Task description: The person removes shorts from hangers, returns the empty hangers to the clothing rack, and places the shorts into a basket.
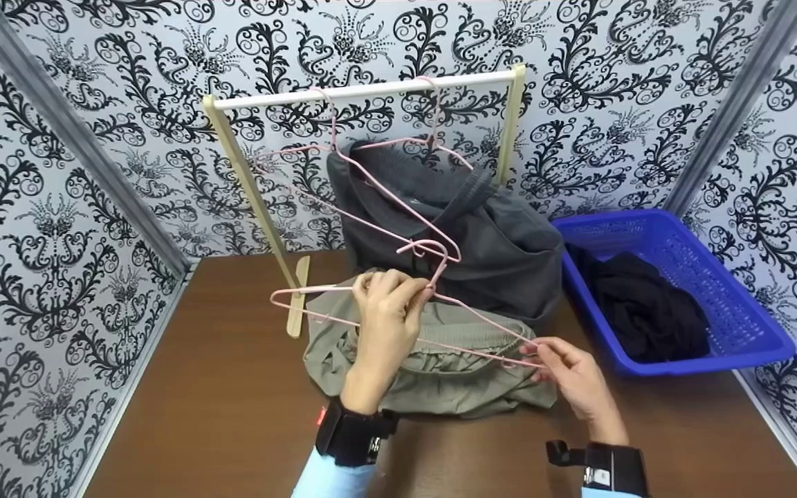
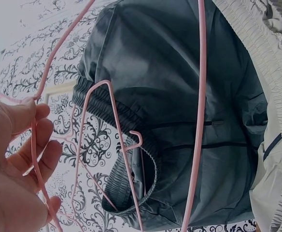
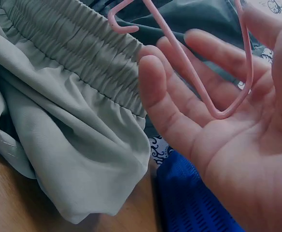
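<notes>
A pink wire hanger [image 1: 478, 317] is held up above the table by both hands. My left hand [image 1: 388, 315] grips it close to the neck, below the hook. At its right end is my right hand [image 1: 571, 377]; in the right wrist view, the thumb and loosely bent fingers surround the hanger's bent corner [image 3: 220, 114]. Below and behind the hanger lies a grey-green elastic-waist garment [image 1: 454, 394], its gathered waistband [image 3: 78, 53] facing up. Whether it is shorts or trousers cannot be told. It appears apart from the hanger.
A rack with a white bar [image 1: 371, 90] stands behind, bearing an empty pink hanger [image 1: 398, 197] and another hanger [image 1: 433, 142] with a dark grey elastic-waist garment [image 1: 509, 235]. On the right, a blue basket [image 1: 730, 304] holds black cloth [image 1: 647, 304]. Brown table [image 1: 218, 415] underneath; patterned walls around.
</notes>
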The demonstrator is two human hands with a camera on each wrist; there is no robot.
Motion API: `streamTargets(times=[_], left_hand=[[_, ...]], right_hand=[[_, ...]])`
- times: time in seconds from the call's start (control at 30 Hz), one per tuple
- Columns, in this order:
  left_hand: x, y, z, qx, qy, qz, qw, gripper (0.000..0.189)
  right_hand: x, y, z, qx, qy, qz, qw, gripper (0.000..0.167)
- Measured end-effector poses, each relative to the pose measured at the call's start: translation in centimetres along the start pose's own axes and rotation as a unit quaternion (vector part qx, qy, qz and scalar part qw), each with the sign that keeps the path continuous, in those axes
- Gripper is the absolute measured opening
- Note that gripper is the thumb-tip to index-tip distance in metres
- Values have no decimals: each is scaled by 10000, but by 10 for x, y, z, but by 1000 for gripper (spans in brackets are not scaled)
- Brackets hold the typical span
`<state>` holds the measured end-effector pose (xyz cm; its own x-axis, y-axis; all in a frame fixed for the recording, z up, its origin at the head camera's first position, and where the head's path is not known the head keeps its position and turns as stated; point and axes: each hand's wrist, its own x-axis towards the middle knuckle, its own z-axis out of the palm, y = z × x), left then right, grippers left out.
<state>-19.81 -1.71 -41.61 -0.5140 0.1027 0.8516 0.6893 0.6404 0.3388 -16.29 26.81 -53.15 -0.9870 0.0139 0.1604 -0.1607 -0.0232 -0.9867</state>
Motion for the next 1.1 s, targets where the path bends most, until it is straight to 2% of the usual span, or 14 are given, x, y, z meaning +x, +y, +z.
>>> streamTargets(times=[0.2, 0.33, 0.53, 0.73, 0.9, 1.1], left_hand=[[0, 0, 2, -59, -18, 57, 10000, 3], [-2, -2, 2, 10, -120, 1, 9999, 4], [-12, -10, 4, 163, -197, -141, 9996, 10], [-20, -18, 4, 329, -296, -271, 9987, 26], [-24, -24, 1, 577, -315, -412, 9970, 37], [-26, -30, -2, 912, -417, -513, 9936, 46]], right_hand=[[1, 3, -1, -130, -118, -732, 9972, 17], [1, 4, -2, -171, -14, -1002, 9948, 18], [1, 5, -1, -344, 119, -1004, 9943, 18], [0, 7, 0, -618, 246, -856, 9941, 19], [0, 8, 2, -699, 393, -756, 9939, 19], [1, 6, 3, -789, 624, -832, 9914, 20]])
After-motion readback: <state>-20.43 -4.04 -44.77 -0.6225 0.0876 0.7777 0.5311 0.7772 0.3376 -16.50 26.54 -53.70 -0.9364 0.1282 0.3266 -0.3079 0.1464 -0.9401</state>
